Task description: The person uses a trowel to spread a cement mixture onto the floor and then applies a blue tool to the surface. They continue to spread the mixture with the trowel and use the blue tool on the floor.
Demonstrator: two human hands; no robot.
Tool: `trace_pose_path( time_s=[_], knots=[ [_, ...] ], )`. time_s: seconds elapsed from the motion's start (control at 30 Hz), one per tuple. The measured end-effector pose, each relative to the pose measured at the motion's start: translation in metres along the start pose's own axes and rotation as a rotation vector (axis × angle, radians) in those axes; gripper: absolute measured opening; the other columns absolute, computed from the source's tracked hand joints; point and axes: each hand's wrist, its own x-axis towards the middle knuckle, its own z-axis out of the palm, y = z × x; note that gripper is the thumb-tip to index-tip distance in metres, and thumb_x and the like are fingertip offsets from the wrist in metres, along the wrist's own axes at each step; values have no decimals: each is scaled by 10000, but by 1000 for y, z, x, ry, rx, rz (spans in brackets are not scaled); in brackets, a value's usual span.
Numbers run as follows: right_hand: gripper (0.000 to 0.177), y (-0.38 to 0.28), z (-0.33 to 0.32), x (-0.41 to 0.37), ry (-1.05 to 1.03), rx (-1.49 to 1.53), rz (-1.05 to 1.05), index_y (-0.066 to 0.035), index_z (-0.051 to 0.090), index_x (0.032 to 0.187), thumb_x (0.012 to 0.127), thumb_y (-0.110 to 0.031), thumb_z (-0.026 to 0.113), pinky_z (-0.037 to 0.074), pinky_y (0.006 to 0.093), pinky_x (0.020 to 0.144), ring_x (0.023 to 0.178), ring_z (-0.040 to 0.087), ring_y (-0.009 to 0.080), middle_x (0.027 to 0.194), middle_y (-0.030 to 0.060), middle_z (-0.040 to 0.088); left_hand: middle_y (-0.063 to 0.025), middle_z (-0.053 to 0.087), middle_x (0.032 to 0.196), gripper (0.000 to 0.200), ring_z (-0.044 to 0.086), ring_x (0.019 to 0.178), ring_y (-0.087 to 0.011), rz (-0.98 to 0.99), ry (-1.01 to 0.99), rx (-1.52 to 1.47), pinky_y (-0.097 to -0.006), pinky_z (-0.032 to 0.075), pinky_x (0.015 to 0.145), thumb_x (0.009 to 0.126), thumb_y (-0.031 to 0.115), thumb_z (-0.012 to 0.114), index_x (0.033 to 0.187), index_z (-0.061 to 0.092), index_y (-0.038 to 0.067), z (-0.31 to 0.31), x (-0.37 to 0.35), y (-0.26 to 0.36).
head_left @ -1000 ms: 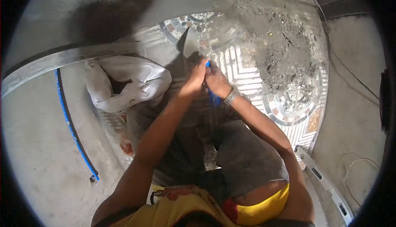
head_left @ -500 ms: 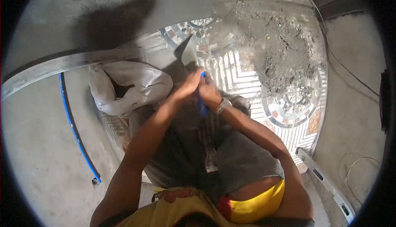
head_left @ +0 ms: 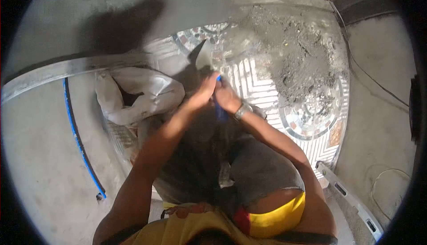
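Observation:
A tool with a blue handle [head_left: 220,111] and a pale, pointed blade [head_left: 204,59] is in front of my body, between both hands. My left hand [head_left: 205,91] is closed around the upper part of the handle. Pressed close beside it, my right hand [head_left: 227,98] is closed on the same handle, a watch on its wrist. The blade points away from me over the patterned mat [head_left: 253,82]. To the left of my hands lies a white sack [head_left: 153,93], its mouth open.
Grey mortar [head_left: 302,62] is heaped on the mat at upper right. A straight bar [head_left: 66,70] crosses at left, above a blue hose [head_left: 78,140]. A spirit level [head_left: 351,199] lies at lower right. A dark cable [head_left: 369,71] runs down the right side.
Both hands stay closed on the blue handle in nearly the same place. The blue handle looks more blurred now. The view has shifted slightly.

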Motion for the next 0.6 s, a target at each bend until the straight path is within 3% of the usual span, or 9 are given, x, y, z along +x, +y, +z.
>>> trace_pose_path(
  time_s=[0.07, 0.13, 0.27, 0.3, 0.37, 0.43, 0.47, 0.53, 0.6],
  knots=[
    [280, 25, -3, 24, -133, 125, -102, 37, 447, 1081, 843, -111, 444, 445, 394, 860, 967, 533, 319, 932, 228, 564, -61, 484, 584, 462, 496, 517, -204, 33, 20, -1, -403, 354, 351, 795, 521, 458, 754, 540, 68, 7, 38, -38],
    [262, -18, -28, 1, -185, 418, 185, 27, 475, 1063, 844, -116, 453, 473, 375, 817, 987, 515, 347, 945, 248, 554, -69, 488, 639, 440, 458, 475, -183, -308, -207, -145, -370, 333, 335, 837, 495, 397, 755, 522, 81, 12, -1, 30],
    [401, 51, 3, 27, -6, -42, -289, 14, 444, 1128, 897, -305, 370, 481, 399, 684, 723, 591, 338, 778, 213, 593, -53, 439, 568, 468, 422, 414, -184, -246, -113, -173, -384, 318, 303, 819, 522, 410, 777, 524, 70, 9, -10, 20],
    [410, 51, 2, 26, 4, -12, -281, 9, 441, 1138, 904, -318, 362, 486, 393, 651, 670, 601, 324, 750, 199, 596, -53, 449, 586, 480, 422, 416, -184, -62, -53, -168, -375, 310, 305, 810, 527, 422, 808, 533, 60, 15, -10, 13],
    [404, 38, -7, 26, -66, 144, -160, 19, 432, 1147, 911, -301, 362, 493, 367, 586, 571, 599, 286, 707, 169, 593, -39, 429, 560, 462, 403, 413, -175, -381, -48, -194, -349, 283, 312, 798, 543, 429, 762, 517, 91, 24, -9, 26],
    [376, 9, -25, 22, -135, 403, 66, 51, 420, 1145, 910, -240, 380, 496, 329, 522, 477, 577, 241, 674, 136, 582, -32, 417, 557, 434, 382, 415, -171, -381, -137, -265, -335, 260, 323, 787, 550, 441, 711, 483, 125, 23, -6, 45],
    [370, 40, -11, 33, -86, 171, -205, 53, 422, 1134, 904, -235, 389, 494, 334, 512, 490, 583, 238, 665, 139, 582, -26, 404, 551, 418, 373, 418, -165, -368, -184, -296, -343, 249, 327, 785, 547, 450, 661, 444, 148, 20, -6, 42],
    [358, 58, -7, 37, -64, 3, -326, 57, 433, 1115, 892, -222, 406, 494, 342, 516, 517, 594, 242, 663, 150, 585, -30, 418, 556, 443, 380, 426, -163, -279, -100, -294, -355, 274, 337, 798, 539, 436, 675, 487, 116, 23, -17, 26],
    [346, 23, -28, 7, -132, 144, -8, 60, 450, 1098, 880, -208, 421, 499, 346, 543, 549, 604, 254, 680, 168, 592, -50, 446, 587, 470, 392, 446, -168, -236, -114, -300, -353, 298, 349, 807, 536, 420, 725, 523, 85, 29, -10, 11]
  ],
)
